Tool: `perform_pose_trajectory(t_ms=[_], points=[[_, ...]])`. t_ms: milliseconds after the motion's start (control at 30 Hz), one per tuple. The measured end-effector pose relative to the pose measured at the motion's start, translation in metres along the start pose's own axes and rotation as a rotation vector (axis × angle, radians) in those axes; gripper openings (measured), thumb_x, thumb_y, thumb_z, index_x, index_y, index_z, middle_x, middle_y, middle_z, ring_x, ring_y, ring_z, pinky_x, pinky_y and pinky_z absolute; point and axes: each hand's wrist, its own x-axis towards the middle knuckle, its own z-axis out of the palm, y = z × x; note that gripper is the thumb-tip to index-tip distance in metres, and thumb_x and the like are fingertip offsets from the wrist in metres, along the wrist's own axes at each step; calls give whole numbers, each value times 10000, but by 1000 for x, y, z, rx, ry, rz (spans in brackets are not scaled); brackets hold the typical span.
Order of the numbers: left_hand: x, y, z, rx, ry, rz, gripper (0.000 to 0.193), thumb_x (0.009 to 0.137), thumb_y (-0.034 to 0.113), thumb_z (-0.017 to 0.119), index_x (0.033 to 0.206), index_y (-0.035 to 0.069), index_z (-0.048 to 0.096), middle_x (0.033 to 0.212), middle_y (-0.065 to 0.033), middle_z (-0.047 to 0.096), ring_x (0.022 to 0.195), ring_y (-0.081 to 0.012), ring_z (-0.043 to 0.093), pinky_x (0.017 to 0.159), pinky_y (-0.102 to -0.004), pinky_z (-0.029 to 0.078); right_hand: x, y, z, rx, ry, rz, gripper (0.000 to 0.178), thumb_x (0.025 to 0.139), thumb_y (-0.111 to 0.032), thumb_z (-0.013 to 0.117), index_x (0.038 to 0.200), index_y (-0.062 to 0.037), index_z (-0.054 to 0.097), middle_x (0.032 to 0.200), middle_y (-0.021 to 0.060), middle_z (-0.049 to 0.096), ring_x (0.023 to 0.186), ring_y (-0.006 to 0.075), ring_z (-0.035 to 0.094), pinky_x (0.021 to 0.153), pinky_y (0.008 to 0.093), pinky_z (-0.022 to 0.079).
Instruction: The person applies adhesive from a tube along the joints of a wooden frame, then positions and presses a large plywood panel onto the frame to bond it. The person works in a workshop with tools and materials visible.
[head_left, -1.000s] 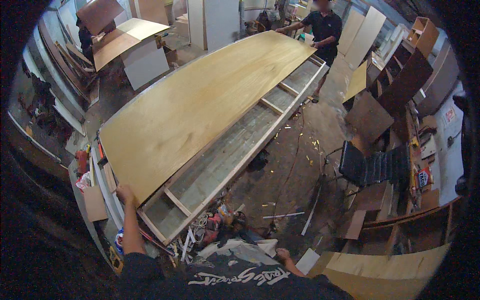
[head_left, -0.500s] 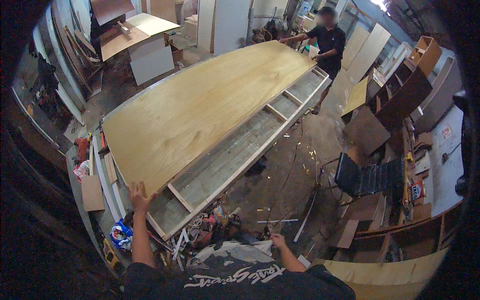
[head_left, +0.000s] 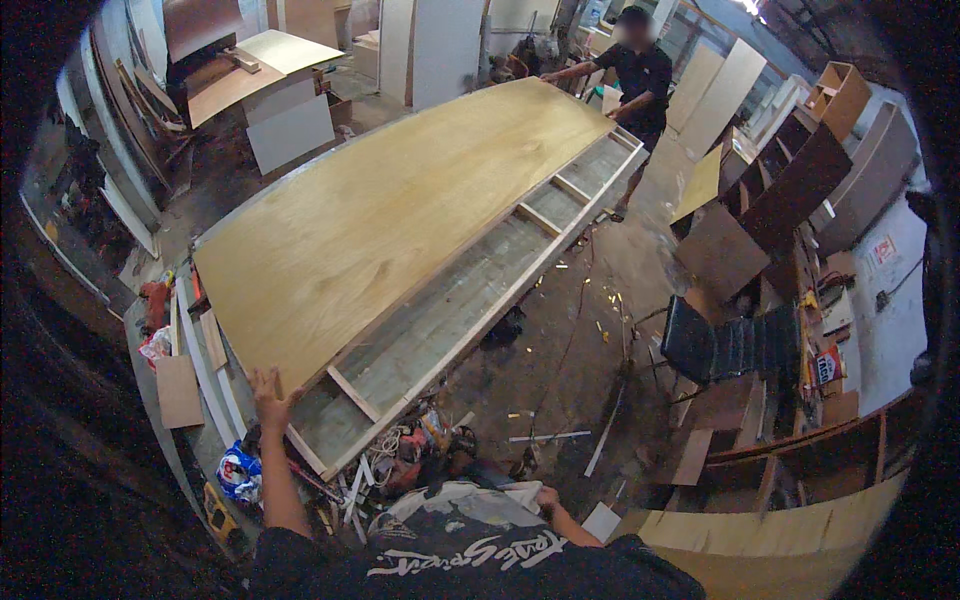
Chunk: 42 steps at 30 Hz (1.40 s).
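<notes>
A large sheet of yellowish plywood lies over a long wooden frame, leaving a strip of the frame and its crosspieces uncovered along the right. My left hand rests at the sheet's near end, fingers spread. Close to my body, my right hand has curled fingers beside a pale cloth-like patch at my shirt front; whatever it holds is too small or hidden to make out. At the far end a co-worker in dark clothes has both hands on the plywood's edge.
A blue-and-white plastic bag and wood strips lie left of the frame. Cables and scraps clutter its near end. A black chair stands right, before dark shelving. Offcuts litter the floor.
My right hand has drawn back toward my body. My left hand stays at the plywood's near end, and the view has shifted slightly.
</notes>
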Motion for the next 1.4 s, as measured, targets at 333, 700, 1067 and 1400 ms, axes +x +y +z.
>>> perform_pose_trajectory(t_ms=[333, 700, 1067, 1400], points=[[-3, -12, 1, -4, 24, -2, 965, 687, 618, 842, 1427, 48, 599, 1591, -327, 349, 1511, -463, 292, 1232, -489, 282, -17, -17, 28, 8, -65, 2, 447, 846, -289, 792, 1237, -84, 722, 1128, 113, 748, 916, 254, 710, 837, 402, 589], [3, -40, 32, -155, 29, -26, 964, 663, 589, 874, 1417, 53, 605, 1517, -281, 487, 1535, -428, 257, 1253, -476, 243, -21, -26, 19, -17, -80, -19, 472, 829, -302, 803, 1231, -69, 718, 1112, 122, 748, 906, 275, 713, 826, 419, 592], [2, -21, 41, -179, -6, -213, 950, 637, 539, 910, 1394, 60, 594, 1604, -281, 342, 1505, -442, 291, 1250, -502, 249, 3, -98, 14, 11, -165, -84, 498, 813, -315, 814, 1226, -55, 714, 1097, 130, 748, 896, 297, 716, 814, 436, 594], [2, 18, -1, -185, 72, -201, 940, 598, 447, 959, 1387, 74, 609, 1626, -302, 283, 1539, -443, 225, 1250, -473, 281, 3, -137, 0, -87, -200, -106, 523, 798, -326, 824, 1221, -42, 710, 1082, 138, 748, 887, 317, 718, 804, 452, 597]])
